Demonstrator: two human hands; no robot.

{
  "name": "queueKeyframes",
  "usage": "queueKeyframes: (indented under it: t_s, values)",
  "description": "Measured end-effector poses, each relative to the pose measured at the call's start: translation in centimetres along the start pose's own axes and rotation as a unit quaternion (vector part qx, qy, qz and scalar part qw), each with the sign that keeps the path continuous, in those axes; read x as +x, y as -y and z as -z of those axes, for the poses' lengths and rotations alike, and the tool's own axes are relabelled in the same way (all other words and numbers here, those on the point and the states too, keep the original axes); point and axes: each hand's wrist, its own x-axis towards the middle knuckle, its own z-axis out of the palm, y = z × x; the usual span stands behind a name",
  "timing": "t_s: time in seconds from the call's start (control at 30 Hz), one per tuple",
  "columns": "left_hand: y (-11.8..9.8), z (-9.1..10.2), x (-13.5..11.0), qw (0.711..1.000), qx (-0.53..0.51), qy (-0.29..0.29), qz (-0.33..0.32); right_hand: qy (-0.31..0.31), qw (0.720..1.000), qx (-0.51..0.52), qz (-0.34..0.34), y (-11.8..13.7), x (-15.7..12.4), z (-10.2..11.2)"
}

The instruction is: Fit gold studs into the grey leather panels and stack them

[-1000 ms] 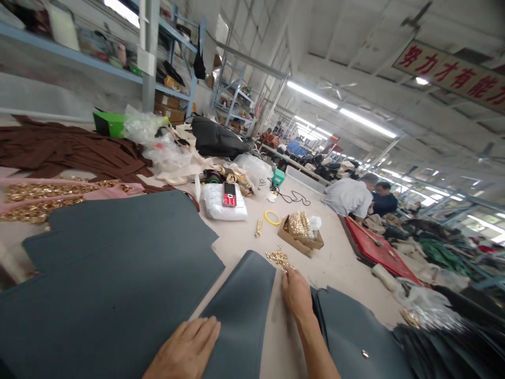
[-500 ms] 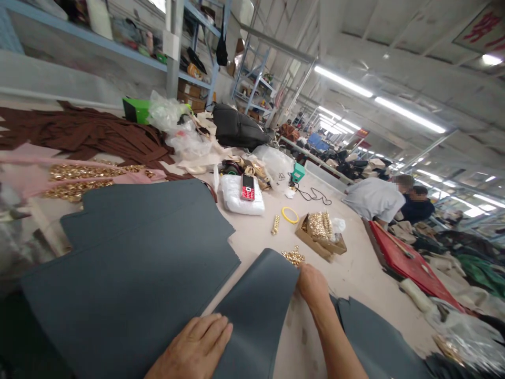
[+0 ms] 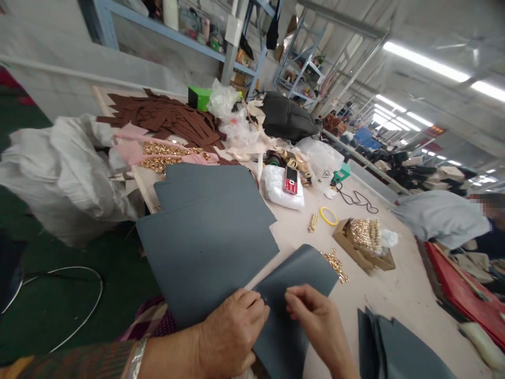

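A grey leather panel [image 3: 300,276] lies on the table in front of me. My left hand [image 3: 231,331] is curled with its fingertips pressed on the panel's left edge. My right hand [image 3: 315,321] is pinched over the middle of the panel; what it pinches is too small to make out. A loose heap of gold metal fittings [image 3: 335,262] lies just beyond the panel. A stack of large grey leather sheets [image 3: 205,226] sits to the left.
A cardboard box of gold fittings [image 3: 365,242], a yellow ring [image 3: 328,216], a red phone on a white packet [image 3: 291,181], brown and pink cut pieces [image 3: 165,118], more grey panels [image 3: 394,347], white sacks on the floor [image 3: 59,173]. A person in grey leans over the table at right [image 3: 442,223].
My right hand has come back from the gold fittings to the panel's middle. My left hand has curled onto the panel edge. The view has swung left and down.
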Motion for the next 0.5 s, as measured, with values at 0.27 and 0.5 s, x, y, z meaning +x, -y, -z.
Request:
queueKeyframes:
  t_s: [0.27,0.5]
  values:
    - [0.3,-0.8,-0.4,0.999,0.03,-0.036,-0.024,0.102,0.985,-0.131,0.054,2.5,0.0,-3.7]
    - [0.1,-2.2,-0.6,0.993,0.006,-0.117,0.005,0.085,0.988,-0.126,0.003,3.6,0.2,-4.0]
